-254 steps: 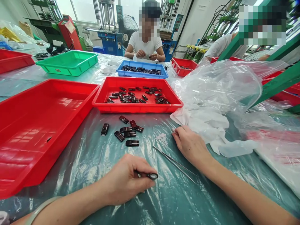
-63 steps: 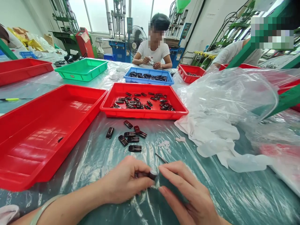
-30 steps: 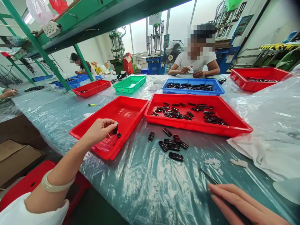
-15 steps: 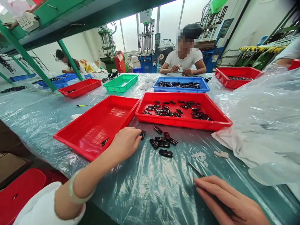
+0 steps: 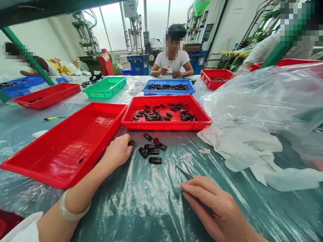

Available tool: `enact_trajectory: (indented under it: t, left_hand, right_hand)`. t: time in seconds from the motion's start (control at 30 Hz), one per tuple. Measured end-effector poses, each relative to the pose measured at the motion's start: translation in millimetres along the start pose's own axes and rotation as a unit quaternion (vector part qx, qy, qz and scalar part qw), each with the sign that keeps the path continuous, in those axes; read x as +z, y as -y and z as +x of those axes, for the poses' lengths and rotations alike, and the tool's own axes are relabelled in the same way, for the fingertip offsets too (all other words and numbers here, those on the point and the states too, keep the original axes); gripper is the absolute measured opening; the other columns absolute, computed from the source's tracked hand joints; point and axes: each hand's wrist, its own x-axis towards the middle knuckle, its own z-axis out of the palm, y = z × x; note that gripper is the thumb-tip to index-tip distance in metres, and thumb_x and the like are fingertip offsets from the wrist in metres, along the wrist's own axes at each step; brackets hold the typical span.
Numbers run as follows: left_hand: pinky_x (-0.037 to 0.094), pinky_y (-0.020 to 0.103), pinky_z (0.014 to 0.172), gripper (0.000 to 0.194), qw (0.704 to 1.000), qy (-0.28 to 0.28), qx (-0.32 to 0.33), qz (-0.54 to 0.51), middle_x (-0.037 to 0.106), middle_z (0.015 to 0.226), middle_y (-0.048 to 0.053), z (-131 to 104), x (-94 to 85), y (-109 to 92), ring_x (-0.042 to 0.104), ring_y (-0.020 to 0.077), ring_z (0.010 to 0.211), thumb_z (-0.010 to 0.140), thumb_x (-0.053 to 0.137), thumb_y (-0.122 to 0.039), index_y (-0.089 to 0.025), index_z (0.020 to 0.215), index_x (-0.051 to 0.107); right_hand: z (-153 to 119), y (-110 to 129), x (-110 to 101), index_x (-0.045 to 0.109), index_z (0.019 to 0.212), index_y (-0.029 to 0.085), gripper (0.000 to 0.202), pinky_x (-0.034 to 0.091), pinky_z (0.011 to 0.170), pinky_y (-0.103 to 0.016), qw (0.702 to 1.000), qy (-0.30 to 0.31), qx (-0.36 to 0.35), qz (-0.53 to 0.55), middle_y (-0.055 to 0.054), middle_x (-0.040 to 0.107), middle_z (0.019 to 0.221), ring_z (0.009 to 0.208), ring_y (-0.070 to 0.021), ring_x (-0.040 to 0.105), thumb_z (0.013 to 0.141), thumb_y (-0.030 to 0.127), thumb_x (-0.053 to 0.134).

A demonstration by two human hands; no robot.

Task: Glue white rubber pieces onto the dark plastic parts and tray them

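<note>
My left hand (image 5: 120, 148) is closed beside the inner edge of the left red tray, its fingers on a small glossy black plastic part (image 5: 131, 142); the fingertips are partly hidden. Several similar black parts (image 5: 154, 160) lie loose on the plastic-covered table just right of it. My right hand (image 5: 214, 205) grips a pair of thin dark tweezers (image 5: 185, 172), whose tip points up and left. Beyond that tip sits a small heap of tiny whitish pieces (image 5: 187, 158). One black part (image 5: 81, 160) lies in the left red tray (image 5: 60, 148).
A second red tray (image 5: 166, 126) holds many black parts; behind it stands a blue tray (image 5: 168, 92) of them. A green tray (image 5: 104, 88) is further left. Clear plastic sheeting and a white cloth (image 5: 242, 148) spread on the right. A co-worker (image 5: 172, 62) sits opposite.
The view has swung to the right, so the scene shifts left in the picture. My left hand stays by the same black part; my right hand still holds the tweezers.
</note>
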Motion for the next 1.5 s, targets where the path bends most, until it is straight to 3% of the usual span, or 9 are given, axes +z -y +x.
enact_trajectory:
  t: [0.2, 0.33, 0.47, 0.6, 0.8, 1.03, 1.17, 1.27, 1.5]
  left_hand:
    - [0.041, 0.025, 0.054, 0.018, 0.977, 0.007, 0.055, -0.208, 0.057, 0.071, 0.0, -16.2, -20.4, -22.3, 0.057, 0.0156, 0.061, 0.081, 0.048, -0.037, -0.019, 0.084, 0.049]
    - [0.044, 0.021, 0.047, 0.026, 0.825, 0.212, 0.044, -0.521, 0.058, 0.068, -0.001, -31.8, -14.5, -44.8, 0.056, 0.0114, 0.055, 0.073, 0.062, -0.038, -0.018, 0.081, 0.047]
    - [0.046, 0.018, 0.048, 0.029, 0.706, 0.352, 0.031, -0.614, 0.068, 0.083, 0.009, -42.6, 1.8, -59.6, 0.062, 0.0105, 0.056, 0.073, 0.067, -0.033, -0.015, 0.081, 0.046]
    - [0.048, 0.017, 0.051, 0.03, 0.678, 0.38, -0.003, -0.629, 0.069, 0.079, 0.01, -47.4, 12.6, -62.3, 0.064, 0.011, 0.056, 0.071, 0.07, -0.031, -0.014, 0.084, 0.049]
    - [0.049, 0.016, 0.05, 0.03, 0.657, 0.405, -0.015, -0.635, 0.069, 0.079, 0.01, -50.2, 20.3, -60.2, 0.066, 0.0125, 0.057, 0.066, 0.072, -0.031, -0.011, 0.083, 0.057]
    - [0.049, 0.016, 0.047, 0.031, 0.631, 0.421, -0.016, -0.651, 0.069, 0.076, 0.01, -53.4, 27.3, -63.3, 0.066, 0.0139, 0.057, 0.067, 0.071, -0.036, -0.011, 0.079, 0.058]
    - [0.049, 0.015, 0.047, 0.031, 0.627, 0.424, -0.01, -0.653, 0.067, 0.071, 0.006, -57.2, 26.4, -62.6, 0.064, 0.0121, 0.054, 0.061, 0.076, -0.029, -0.011, 0.08, 0.06]
    - [0.049, 0.015, 0.047, 0.028, 0.623, 0.429, -0.006, -0.654, 0.067, 0.069, 0.005, -58.1, 27.6, -60.8, 0.063, 0.0109, 0.053, 0.06, 0.076, -0.025, -0.01, 0.079, 0.062]
    - [0.05, 0.015, 0.048, 0.025, 0.616, 0.44, 0.0, -0.654, 0.064, 0.062, 0.003, -58.9, 31.3, -59.8, 0.061, 0.0097, 0.051, 0.059, 0.076, -0.022, -0.009, 0.078, 0.066]
  right_hand:
    - [-14.8, -11.1, -33.1, 0.05, 0.123, 0.023, 0.039, 0.052, 0.08, -0.031, 0.97, -0.126, 0.09, -0.186, -0.01, 0.057, 0.108, 0.088, -0.0175, 0.061, 0.084, 0.021, 0.055]
    - [-31.3, -36.6, -51.0, 0.04, 0.132, 0.024, 0.067, 0.048, 0.087, -0.046, 0.914, -0.262, 0.272, -0.15, -0.014, 0.047, 0.125, 0.107, -0.0284, 0.053, 0.073, 0.041, 0.066]
    - [-43.2, -66.4, -49.7, 0.038, 0.131, 0.018, 0.079, 0.039, 0.1, -0.045, 0.884, -0.22, 0.411, -0.037, -0.017, 0.043, 0.134, 0.125, -0.033, 0.041, 0.065, 0.047, 0.069]
    - [-40.8, -84.6, -44.9, 0.04, 0.127, 0.015, 0.074, 0.042, 0.098, -0.034, 0.872, -0.187, 0.453, 0.025, -0.02, 0.044, 0.136, 0.123, -0.0299, 0.045, 0.066, 0.047, 0.066]
    - [-20.7, -76.9, -50.4, 0.06, 0.092, 0.018, 0.043, 0.056, 0.074, -0.032, 0.871, -0.122, 0.47, 0.073, -0.011, 0.072, 0.091, 0.085, -0.0263, 0.068, 0.059, 0.043, 0.069]
    - [-4.0, -47.7, -44.9, 0.062, 0.092, 0.023, 0.039, 0.049, 0.078, -0.033, 0.916, -0.078, 0.394, 0.004, -0.003, 0.068, 0.09, 0.085, -0.023, 0.064, 0.059, 0.042, 0.073]
    - [8.7, -32.3, -37.3, 0.059, 0.102, 0.026, 0.024, 0.049, 0.075, -0.028, 0.984, -0.026, 0.145, -0.104, -0.003, 0.063, 0.1, 0.092, -0.018, 0.061, 0.078, 0.026, 0.06]
    - [14.7, -26.4, -31.0, 0.056, 0.107, 0.023, 0.027, 0.05, 0.073, -0.026, 0.983, -0.004, 0.02, -0.184, -0.005, 0.061, 0.103, 0.093, -0.0158, 0.061, 0.082, 0.014, 0.05]
    - [16.7, -25.7, -23.6, 0.058, 0.101, 0.019, 0.026, 0.043, 0.081, -0.036, 0.965, -0.012, -0.07, -0.253, -0.008, 0.062, 0.1, 0.097, -0.019, 0.058, 0.084, 0.005, 0.045]
